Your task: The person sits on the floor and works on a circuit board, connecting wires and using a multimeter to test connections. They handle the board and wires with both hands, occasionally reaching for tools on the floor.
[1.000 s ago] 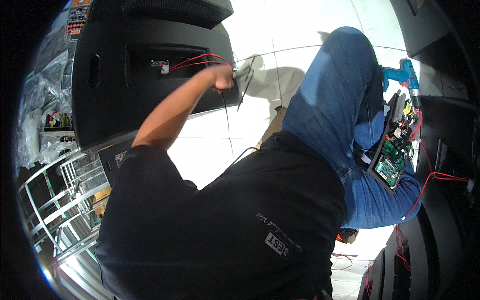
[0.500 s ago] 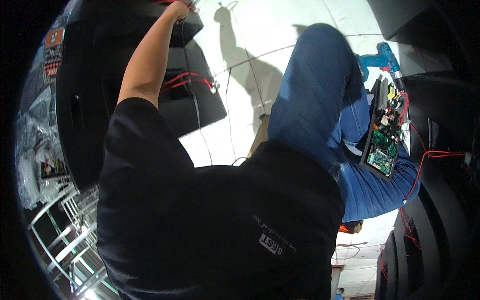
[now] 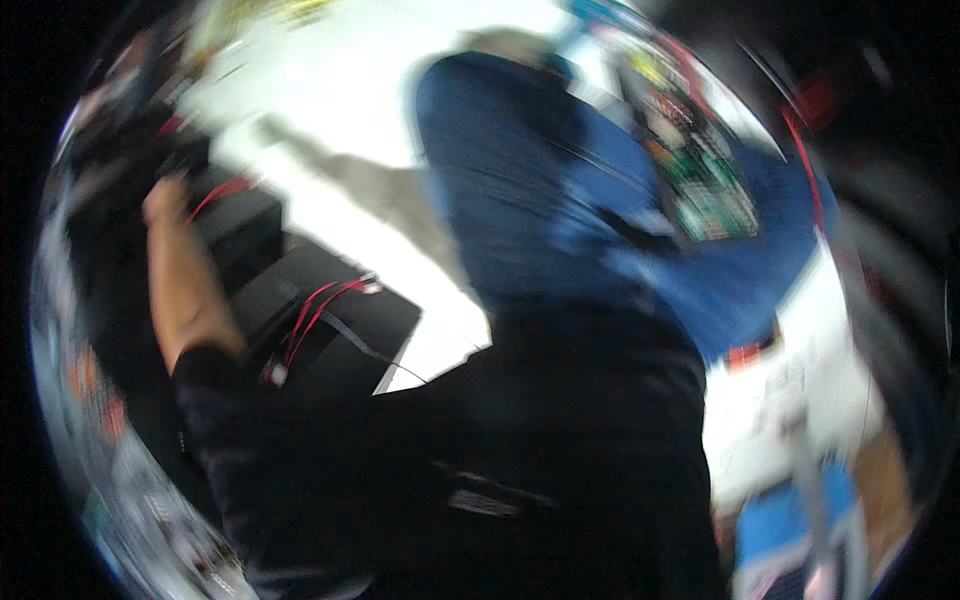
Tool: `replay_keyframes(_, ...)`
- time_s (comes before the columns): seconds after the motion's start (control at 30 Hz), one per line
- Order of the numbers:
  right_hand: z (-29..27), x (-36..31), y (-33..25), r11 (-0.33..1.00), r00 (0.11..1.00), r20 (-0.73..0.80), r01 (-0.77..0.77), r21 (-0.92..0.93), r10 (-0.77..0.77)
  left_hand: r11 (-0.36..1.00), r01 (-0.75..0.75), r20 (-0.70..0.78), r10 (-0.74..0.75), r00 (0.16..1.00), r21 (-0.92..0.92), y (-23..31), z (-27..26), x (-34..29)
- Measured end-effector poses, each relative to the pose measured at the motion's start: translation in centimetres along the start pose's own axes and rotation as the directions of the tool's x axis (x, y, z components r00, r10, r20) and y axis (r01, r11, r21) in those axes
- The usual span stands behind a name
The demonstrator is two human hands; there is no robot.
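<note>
My left arm reaches out to the far left, and my left hand (image 3: 166, 198) is at the black equipment there. Motion blur smears its fingers, so what it grips, if anything, does not show. Right beside it, a short red wire (image 3: 222, 190) crosses a dark surface. Nearer my body, a looped pair of red wires (image 3: 318, 304) with white plugs lies over a black panel (image 3: 388, 318). My right hand is out of view. Across my bent right leg rests a dark tray holding green circuit boards (image 3: 708, 190).
Black equipment (image 3: 875, 200) lines the right side, with a red cable (image 3: 803, 160) hanging beside my knee. A blue-and-white container (image 3: 800, 520) stands at the lower right. Blurred clutter (image 3: 150, 500) fills the left rim. White floor tiles (image 3: 330, 80) lie ahead.
The whole view has swung and blurred. My left hand now appears lower and farther left. A blue-and-white container has come into view at the lower right.
</note>
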State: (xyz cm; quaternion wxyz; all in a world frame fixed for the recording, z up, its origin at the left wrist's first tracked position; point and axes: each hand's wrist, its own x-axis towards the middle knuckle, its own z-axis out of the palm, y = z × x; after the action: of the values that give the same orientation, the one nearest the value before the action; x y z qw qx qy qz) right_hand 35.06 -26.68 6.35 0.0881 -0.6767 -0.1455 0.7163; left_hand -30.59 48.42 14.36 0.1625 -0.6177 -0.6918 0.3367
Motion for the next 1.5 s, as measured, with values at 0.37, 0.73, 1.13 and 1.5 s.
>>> replay_keyframes(0.37, 4.9, -1.6, 16.3, 0.919, 0.954, 0.002, -0.289, 0.266, 0.299, 0.596, -0.187, -0.071, 0.213, 0.974, -0.781, 24.8, -29.2, -43.8)
replay_keyframes(0.73, 7.0, 1.1, 26.0, 0.926, 0.840, -0.429, -0.378, -0.022, 0.333, 0.540, -0.156, -0.062, 0.190, 0.980, -0.827, 22.9, -29.4, -44.6)
replay_keyframes(1.13, 22.9, 6.3, 34.6, 0.870, 0.835, -0.246, -0.479, 0.114, 0.492, 0.443, -0.045, 0.021, 0.142, 0.990, -0.895, 23.5, -25.9, -33.6)
replay_keyframes(1.5, 10.6, 11.6, 23.7, 0.959, 0.850, -0.516, 0.049, 0.278, 0.106, 0.001, 0.183, 0.181, -0.143, 0.973, -0.983, 11.8, -21.6, -10.9)
